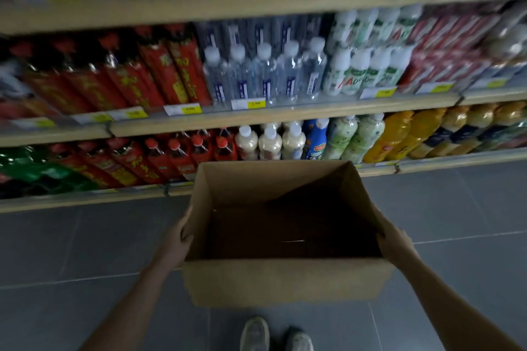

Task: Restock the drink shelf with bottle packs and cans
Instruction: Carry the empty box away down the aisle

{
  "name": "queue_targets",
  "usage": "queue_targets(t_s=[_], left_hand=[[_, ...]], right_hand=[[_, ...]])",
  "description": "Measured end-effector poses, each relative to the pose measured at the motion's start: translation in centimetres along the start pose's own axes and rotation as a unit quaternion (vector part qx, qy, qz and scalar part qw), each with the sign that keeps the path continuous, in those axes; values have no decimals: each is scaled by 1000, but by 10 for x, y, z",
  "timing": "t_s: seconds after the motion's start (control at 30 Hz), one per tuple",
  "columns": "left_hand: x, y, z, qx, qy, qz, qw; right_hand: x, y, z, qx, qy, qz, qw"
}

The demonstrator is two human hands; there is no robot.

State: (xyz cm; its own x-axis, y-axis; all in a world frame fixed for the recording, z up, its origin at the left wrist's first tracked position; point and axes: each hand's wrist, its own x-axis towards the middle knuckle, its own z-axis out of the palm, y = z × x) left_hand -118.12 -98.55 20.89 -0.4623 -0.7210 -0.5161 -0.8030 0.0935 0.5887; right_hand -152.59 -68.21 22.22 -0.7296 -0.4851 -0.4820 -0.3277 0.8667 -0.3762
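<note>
Cardboard box (285, 236), open-topped and apparently empty, hung above the grey floor (85, 251) as I held it: left hand (182, 239) and right hand (392, 242) each closed flat against a side wall. It looked light and flexible, best gripped low. Beyond stood the full drink shelf (256, 120).
</note>
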Motion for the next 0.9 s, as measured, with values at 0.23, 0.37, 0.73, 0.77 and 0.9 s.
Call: queue_targets(t_s=[0.23, 0.37, 0.73, 0.77, 0.9], left_hand=[[-131, 85, -95, -5, 1, 11, 1000], [-201, 93, -116, -5, 42, 23, 999], [-391, 67, -72, -55, 103, 34, 993], [-409, 66, -66, -55, 106, 29, 992], [-470, 69, -47, -55, 115, 29, 992]], right_hand=[[-145, -40, -126, 7, 14, 15, 1000], [-206, -45, -162, 6, 19, -16, 1000], [-336, 22, -198, -4, 16, -96, 995], [-349, 29, -201, -5, 13, -101, 995], [-399, 57, -210, -6, 21, -105, 994]])
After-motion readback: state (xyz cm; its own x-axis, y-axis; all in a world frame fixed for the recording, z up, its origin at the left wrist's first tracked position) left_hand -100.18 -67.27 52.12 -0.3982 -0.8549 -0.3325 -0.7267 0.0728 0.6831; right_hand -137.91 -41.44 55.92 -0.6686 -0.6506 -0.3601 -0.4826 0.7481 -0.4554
